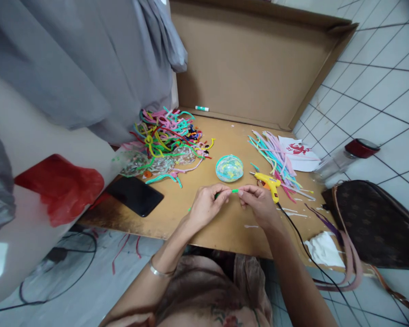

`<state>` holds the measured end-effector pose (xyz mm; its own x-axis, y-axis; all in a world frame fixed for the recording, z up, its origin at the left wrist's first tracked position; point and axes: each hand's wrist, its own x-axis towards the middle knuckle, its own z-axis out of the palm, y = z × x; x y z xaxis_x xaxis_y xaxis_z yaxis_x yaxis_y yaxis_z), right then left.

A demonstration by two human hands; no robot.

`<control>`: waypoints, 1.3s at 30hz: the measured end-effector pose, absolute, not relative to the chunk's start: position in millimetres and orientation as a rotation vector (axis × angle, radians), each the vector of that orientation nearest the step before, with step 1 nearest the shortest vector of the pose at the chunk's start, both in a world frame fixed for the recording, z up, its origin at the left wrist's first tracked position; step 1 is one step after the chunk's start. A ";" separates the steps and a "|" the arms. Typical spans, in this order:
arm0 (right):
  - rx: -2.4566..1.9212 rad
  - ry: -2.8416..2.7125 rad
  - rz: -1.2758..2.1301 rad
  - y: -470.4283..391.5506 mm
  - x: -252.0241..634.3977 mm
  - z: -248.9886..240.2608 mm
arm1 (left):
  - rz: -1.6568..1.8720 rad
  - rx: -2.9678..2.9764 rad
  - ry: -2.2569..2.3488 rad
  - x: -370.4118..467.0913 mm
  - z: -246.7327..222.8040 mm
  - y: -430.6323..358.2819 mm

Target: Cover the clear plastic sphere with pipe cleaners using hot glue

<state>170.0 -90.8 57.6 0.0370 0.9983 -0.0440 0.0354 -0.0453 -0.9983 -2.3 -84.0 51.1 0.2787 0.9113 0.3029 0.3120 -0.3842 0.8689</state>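
Between my two hands stretches a short bit of green pipe cleaner. My left hand pinches one end of it, and my right hand pinches the other. Just beyond my fingers sits a small round bowl-like piece with turquoise, white and yellow coils. A yellow hot glue gun lies right of my right hand, its nozzle pointing left and its black cord running toward the front edge.
A heap of coloured pipe cleaners lies back left, near a black phone. Straight pipe cleaners, a clear bottle, a brown bag and a white tissue are at right. A cardboard panel stands behind, with a glue stick at its foot.
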 end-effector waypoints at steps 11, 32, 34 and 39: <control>-1.278 -1.141 1.187 -89.8 167.9 54.3 | 1.046 1.834 1.049 -2.8 49.0 -83.4; -1.264 -1.182 1.184 -90.5 169.2 48.0 | 0.941 1.694 0.968 0.3 48.8 -83.0; -1.277 -1.196 1.159 -91.5 169.8 48.8 | 0.951 1.719 1.001 0.4 49.5 -83.0; -1.277 -1.400 0.931 -95.1 171.3 59.3 | 1.003 1.783 1.020 0.6 50.0 -80.4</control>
